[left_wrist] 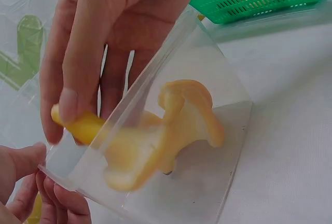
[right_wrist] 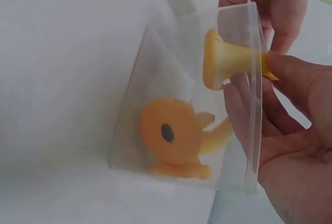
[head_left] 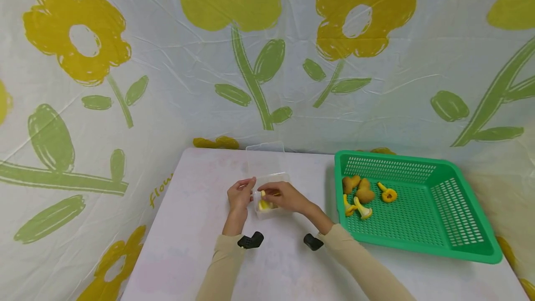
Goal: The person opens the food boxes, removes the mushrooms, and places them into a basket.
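Note:
A clear plastic box (head_left: 271, 214) stands on the table with its transparent lid (head_left: 265, 158) folded back. My left hand (head_left: 239, 196) pinches the box's rim at the left corner, thumb and fingertips at the edge. Over the opening, my right hand (head_left: 288, 196) holds a yellow chanterelle mushroom (right_wrist: 233, 61) by its stem. In the right wrist view its cap points down inside the box, near the wall. Below it, more yellow-orange mushrooms (right_wrist: 168, 128) lie in the box, one showing a round cap with a dark centre.
To the right stands a green perforated basket (head_left: 422, 245). In its left part are brown potato-like pieces (head_left: 365, 193) and several yellow mushrooms (head_left: 362, 208). A flower-printed cloth (head_left: 184, 82) hangs behind and beside the white table (head_left: 175, 245).

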A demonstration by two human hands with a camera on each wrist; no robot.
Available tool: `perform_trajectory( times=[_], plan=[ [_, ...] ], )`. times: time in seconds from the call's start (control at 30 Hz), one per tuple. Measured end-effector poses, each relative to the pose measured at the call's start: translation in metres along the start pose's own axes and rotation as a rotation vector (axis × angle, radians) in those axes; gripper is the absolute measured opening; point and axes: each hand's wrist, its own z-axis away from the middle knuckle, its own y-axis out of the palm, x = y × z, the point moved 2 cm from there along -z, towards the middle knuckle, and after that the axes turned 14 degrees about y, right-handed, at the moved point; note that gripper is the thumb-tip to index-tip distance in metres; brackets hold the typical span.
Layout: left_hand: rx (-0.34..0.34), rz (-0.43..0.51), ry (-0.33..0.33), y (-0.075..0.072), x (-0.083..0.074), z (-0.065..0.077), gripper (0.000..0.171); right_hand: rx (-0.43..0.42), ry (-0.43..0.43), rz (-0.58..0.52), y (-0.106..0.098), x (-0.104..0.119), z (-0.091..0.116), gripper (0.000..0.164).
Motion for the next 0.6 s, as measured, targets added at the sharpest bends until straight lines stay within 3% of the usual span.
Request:
perform_trajectory(
  times=[0.17, 0.6],
  plan=[
    [-0.001, -0.004, -0.002, 0.0, 0.0, 0.001, 0.031, -0.03, 0.007, -0.038, -0.01, 0.0, 0.006, 0.033],
    [0.002, -0.015, 0.002, 0.0, 0.002, -0.001, 0.027, -0.079, 0.118, -0.158, -0.041, -0.002, 0.025, 0.035]
  ],
)
